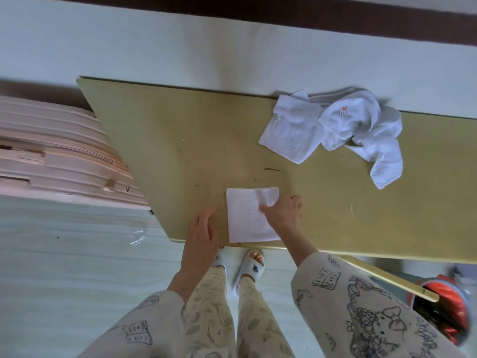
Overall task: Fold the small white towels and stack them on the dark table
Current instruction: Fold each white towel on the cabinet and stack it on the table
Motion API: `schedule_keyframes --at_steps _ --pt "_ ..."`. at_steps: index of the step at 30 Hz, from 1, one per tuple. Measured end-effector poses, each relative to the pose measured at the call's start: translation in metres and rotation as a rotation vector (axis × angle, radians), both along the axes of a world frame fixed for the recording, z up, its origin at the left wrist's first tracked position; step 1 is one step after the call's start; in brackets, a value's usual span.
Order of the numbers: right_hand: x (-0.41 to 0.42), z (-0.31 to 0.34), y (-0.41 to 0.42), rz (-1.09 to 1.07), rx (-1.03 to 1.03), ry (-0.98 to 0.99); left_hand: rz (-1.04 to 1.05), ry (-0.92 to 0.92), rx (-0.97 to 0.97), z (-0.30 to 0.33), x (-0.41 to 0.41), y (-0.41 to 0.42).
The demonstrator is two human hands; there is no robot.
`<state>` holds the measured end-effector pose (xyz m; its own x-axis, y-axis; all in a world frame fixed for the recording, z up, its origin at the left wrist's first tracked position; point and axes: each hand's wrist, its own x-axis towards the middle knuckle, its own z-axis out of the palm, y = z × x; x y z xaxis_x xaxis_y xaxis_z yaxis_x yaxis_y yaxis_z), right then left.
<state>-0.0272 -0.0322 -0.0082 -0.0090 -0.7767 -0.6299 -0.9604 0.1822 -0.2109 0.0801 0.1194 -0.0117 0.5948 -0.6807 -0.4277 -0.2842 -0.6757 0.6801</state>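
Towels first: in the head view, your folded towel (251, 215) lies flat near the desk's (180, 140) near edge, at about 6 o'clock on the surface, squared up into a neat rectangle. Your right hand (284, 211) rests on its right side, at 3 o'clock of the cloth, thumb laid across the top and fingers curled over the edge; it looks like pressing or a light pinch, though I cannot tell whether the fingers go under the fabric. Your left hand (202, 228) sits just beside the towel at 9 o'clock, fingers relaxed and spread, holding nothing and not touching the cloth.

The unfolded towels (333, 127) lie in a crumpled heap toward 1 o'clock, by the far edge, well apart from the folded one. One has a small red label facing up.

Expect these to handle as light, soft, limp terry: no stiffness, so they sag when lifted by one point, and they should grip the desk rather than slide. Take the next one by two adjacent corners along a hemmed edge, so it hangs open and lays down flat. Pinch gently; nothing here is fragile.
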Motion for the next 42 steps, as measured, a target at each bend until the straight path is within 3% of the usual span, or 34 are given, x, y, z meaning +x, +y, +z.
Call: schedule_keyframes --at_steps 8,12,15,19,29,35,42 --pt "0.012 0.004 0.016 -0.026 -0.045 -0.189 0.109 0.045 0.04 0.01 0.019 0.007" --pt "0.008 0.013 0.007 -0.228 0.099 -0.36 0.153 0.019 0.008 0.014 0.016 0.02" --pt "0.003 0.024 0.0 -0.165 0.204 -0.436 0.202 0.008 -0.023 0.025 0.007 0.027" --pt "0.003 0.049 0.003 0.089 0.238 -0.558 0.269 0.014 -0.054 0.045 -0.008 0.039" --pt "0.056 0.155 0.096 1.105 -0.002 -0.54 0.653 -0.029 -0.166 0.116 -0.065 0.15" --pt "0.086 0.211 0.239 1.481 0.002 -0.671 0.918 -0.217 -0.236 0.171 -0.083 0.282" --pt "0.066 0.253 0.468 1.745 0.148 -0.852 1.136 -0.429 -0.179 0.217 -0.152 0.495"
